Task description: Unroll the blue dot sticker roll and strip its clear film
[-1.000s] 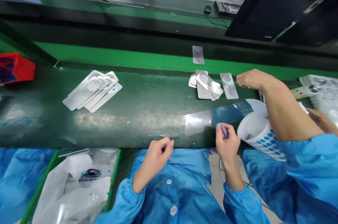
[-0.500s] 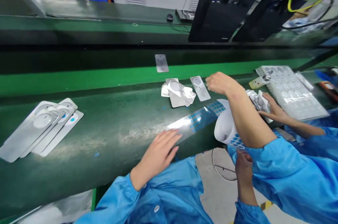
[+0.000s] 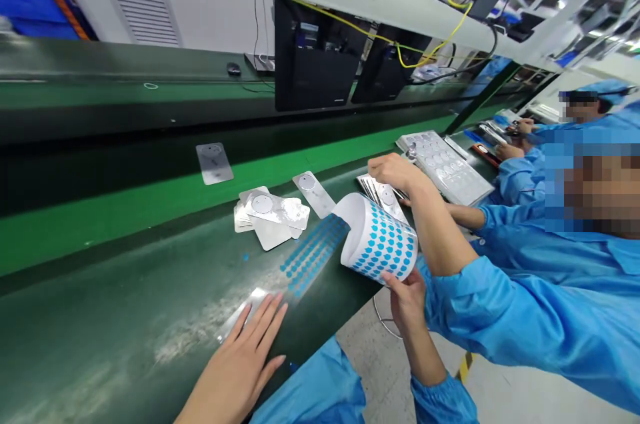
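My left hand (image 3: 240, 361) lies flat, fingers stretched out, on the loose end of a clear strip of blue dot stickers (image 3: 305, 257) spread over the green belt (image 3: 125, 317). My right hand (image 3: 407, 301) grips the underside of the white roll of blue dot stickers (image 3: 383, 241) at the belt's near edge. A small pile of silver foil pouches (image 3: 270, 214) lies just beyond the strip, with one single pouch (image 3: 313, 193) beside it. A co-worker's arm (image 3: 435, 231) in a blue sleeve reaches across the roll toward more pouches.
One pouch (image 3: 214, 163) sits alone on the far green rail. A clear tray of round parts (image 3: 445, 167) lies to the right. Black boxes (image 3: 310, 67) with cables stand behind the belt. Other people in blue coats work at the right.
The view has swung right and the fanned pouches at left are gone from sight. My right hand rose to hold the roll from below. My left hand stays flat on the strip's end.
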A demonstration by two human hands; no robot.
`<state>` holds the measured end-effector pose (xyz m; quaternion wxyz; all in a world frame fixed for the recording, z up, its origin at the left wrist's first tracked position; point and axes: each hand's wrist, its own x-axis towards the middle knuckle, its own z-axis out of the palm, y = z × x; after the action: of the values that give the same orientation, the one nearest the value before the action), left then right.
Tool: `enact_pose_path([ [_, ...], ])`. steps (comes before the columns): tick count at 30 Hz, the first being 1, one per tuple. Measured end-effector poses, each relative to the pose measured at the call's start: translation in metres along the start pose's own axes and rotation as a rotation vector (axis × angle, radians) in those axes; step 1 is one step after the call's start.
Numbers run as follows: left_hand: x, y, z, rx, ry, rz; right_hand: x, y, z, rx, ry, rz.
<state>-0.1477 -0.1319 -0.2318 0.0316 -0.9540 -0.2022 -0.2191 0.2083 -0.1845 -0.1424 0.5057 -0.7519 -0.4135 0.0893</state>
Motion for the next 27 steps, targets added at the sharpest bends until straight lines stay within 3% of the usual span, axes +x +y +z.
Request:
enact_pose_path([
  [3,-0.005,-0.007,-0.014,0.007,-0.003,0.012,-0.036,0.036,-0.003,0.21,0.121,0.152],
  [7,-0.008,-0.014,-0.023,0.023,-0.002,0.037,-0.018,0.061,-0.004,0.407,0.147,0.292],
  [11,-0.003,-0.022,-0.02,0.012,0.026,0.046,-0.01,0.071,-0.005,0.523,0.138,0.314],
  [16,0.035,-0.02,0.006,-0.124,-0.008,0.072,-0.03,0.083,0.006,0.542,0.184,0.334],
  [21,0.075,-0.009,0.048,-0.051,-0.014,0.152,-0.023,0.091,0.02,0.545,0.278,0.332],
  [27,0.068,-0.015,0.058,-0.097,-0.011,0.189,-0.005,0.097,0.014,0.513,0.332,0.296],
])
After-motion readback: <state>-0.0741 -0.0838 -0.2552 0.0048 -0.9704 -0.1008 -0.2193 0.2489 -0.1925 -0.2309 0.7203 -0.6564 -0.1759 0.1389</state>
